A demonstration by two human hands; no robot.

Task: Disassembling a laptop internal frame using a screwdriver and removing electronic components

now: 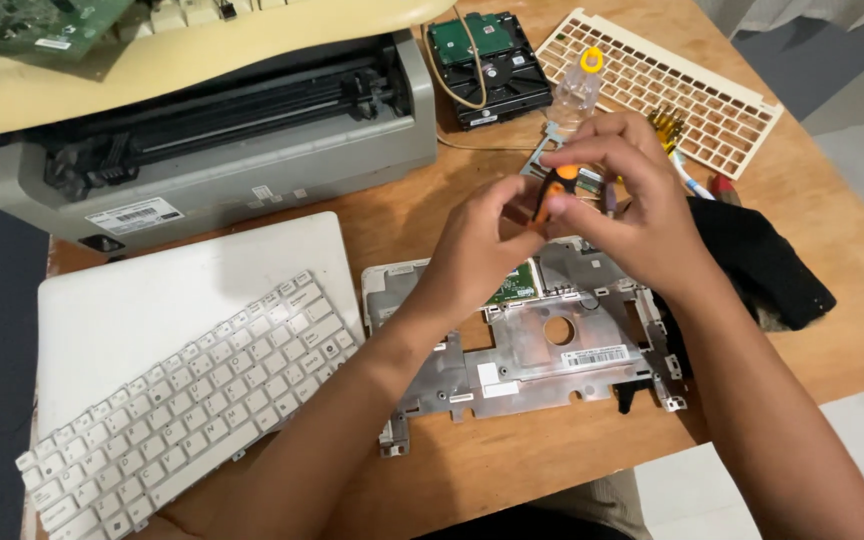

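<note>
Both my hands meet above the middle of the wooden table [512,470]. My left hand [482,240] and my right hand [632,200] together grip a small tool with an orange and black handle [555,188], held just above an opened laptop base frame [532,345] of bare metal and white plastic. A green circuit board [514,288] shows inside the frame under my left hand. The tool's tip is hidden by my fingers.
A white keyboard [182,410] lies on a white laptop lid [142,300] at left. A grey printer [222,130] stands behind. A hard drive [487,65], a cream keyboard frame [672,85], a small clear bottle [580,85] and black cloth [762,260] lie at right.
</note>
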